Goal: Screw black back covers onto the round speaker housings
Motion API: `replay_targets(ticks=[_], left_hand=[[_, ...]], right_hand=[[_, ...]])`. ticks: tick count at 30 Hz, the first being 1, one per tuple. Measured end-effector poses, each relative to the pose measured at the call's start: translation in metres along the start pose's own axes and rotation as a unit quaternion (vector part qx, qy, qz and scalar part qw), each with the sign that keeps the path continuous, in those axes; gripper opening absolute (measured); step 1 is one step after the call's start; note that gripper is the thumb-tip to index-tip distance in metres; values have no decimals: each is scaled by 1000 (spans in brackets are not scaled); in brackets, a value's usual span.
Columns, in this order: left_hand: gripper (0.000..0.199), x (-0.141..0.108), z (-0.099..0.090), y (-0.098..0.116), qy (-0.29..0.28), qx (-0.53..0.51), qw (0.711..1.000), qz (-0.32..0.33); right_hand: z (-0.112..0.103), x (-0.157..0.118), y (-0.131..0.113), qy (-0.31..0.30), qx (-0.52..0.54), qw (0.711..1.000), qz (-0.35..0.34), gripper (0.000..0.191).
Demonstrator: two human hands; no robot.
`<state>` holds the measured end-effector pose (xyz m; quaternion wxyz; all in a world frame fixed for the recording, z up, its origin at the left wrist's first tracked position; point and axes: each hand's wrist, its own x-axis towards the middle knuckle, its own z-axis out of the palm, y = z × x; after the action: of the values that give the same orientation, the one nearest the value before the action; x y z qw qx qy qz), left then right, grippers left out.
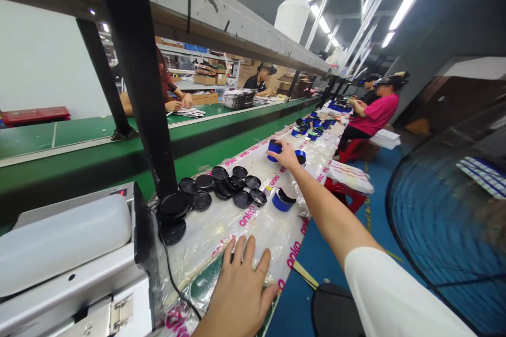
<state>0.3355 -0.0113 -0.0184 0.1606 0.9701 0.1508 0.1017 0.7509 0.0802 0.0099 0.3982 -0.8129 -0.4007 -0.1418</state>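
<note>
Head view: black lids (241, 199) lie beyond the left hand (243, 287), fingers spread. The right hand (289, 157) grips a blue container (272, 151); a black post (138, 73) stands beside the lids.

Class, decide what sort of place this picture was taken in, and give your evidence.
Probably a small factory or assembly workshop: a long green bench runs into the distance, people in caps sit working along it, and loose black discs lie near blue round parts.
</note>
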Motion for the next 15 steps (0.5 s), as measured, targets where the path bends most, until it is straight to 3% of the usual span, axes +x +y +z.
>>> replay_targets(ticks=[4,9,12,15], left_hand=[[56,1,-3,1,-12,-8,1000,-8],[56,0,0,3,-16,-9,1000,-9],[57,0,0,3,-25,-2,1000,-10],[57,2,-12,5,-43,7,999,-7]], right_hand=[[-33,-24,-8,10,-22,1000,-7,37],[-77,-129,-26,-58,-37,997,-35,37],[-86,-181,-31,-126,-39,990,-51,36],[-82,-182,-30,-137,-29,989,-50,35]])
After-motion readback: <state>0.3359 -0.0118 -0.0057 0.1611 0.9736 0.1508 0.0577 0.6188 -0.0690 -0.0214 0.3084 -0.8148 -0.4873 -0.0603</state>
